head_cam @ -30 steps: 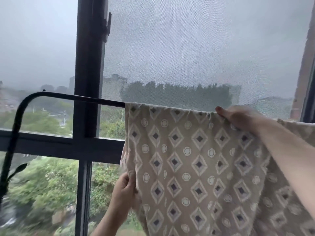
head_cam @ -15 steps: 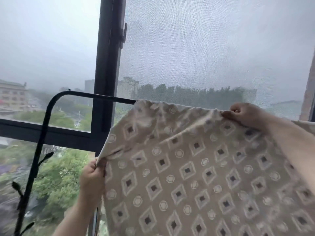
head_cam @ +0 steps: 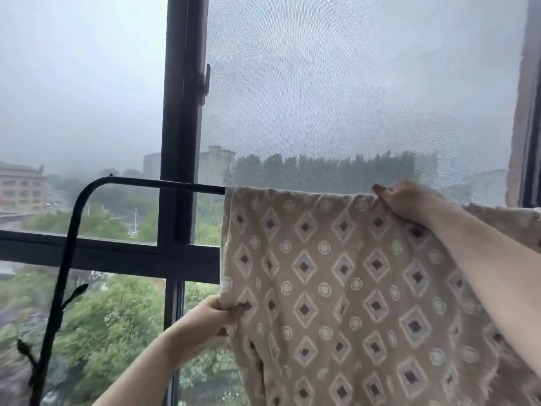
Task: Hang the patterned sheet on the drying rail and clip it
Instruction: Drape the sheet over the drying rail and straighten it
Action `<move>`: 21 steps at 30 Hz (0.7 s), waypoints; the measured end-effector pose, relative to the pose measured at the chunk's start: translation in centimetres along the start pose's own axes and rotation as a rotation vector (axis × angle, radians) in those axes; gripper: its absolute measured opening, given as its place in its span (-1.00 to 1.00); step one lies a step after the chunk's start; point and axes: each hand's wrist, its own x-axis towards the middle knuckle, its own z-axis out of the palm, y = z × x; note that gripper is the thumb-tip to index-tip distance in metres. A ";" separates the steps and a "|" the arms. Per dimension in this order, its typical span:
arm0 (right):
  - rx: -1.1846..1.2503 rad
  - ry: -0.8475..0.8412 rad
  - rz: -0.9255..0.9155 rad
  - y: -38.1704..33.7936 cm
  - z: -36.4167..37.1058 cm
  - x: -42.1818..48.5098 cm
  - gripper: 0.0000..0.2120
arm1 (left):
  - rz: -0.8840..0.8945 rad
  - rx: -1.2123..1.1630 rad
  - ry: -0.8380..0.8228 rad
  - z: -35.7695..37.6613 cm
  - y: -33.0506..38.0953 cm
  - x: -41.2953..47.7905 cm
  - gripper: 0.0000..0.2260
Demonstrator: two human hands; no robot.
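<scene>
The beige patterned sheet, printed with diamonds and circles, hangs over the black drying rail in front of the window. Its left edge falls nearly straight down from the rail. My left hand pinches that left edge low down, thumb on the front. My right hand grips the sheet's top fold where it lies on the rail, arm stretched across the cloth. The rail under the sheet is hidden. No clip shows.
The rail bends down at its left end into an upright post with small leaf-shaped prongs. Behind stands a dark window frame with a mesh screen on the right pane. Trees and buildings lie outside.
My left hand, which had lifted the sheet's left edge out and up, has brought it back down; the cloth now hangs flat. My right hand stays on the top fold.
</scene>
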 end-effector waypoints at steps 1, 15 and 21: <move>-0.031 -0.011 0.016 -0.1 0.0 -0.1 -0.36 | 0.031 0.032 0.002 0.3 0.3 0.5 -0.81; -0.059 -0.082 0.099 -1.2 -0.2 0.1 -0.32 | 0.766 -0.004 0.175 -8.6 21.6 8.4 -0.58; 0.349 0.038 -0.044 -2.7 -1.4 -1.5 -0.39 | 0.337 0.509 0.097 -12.1 19.4 14.4 -0.84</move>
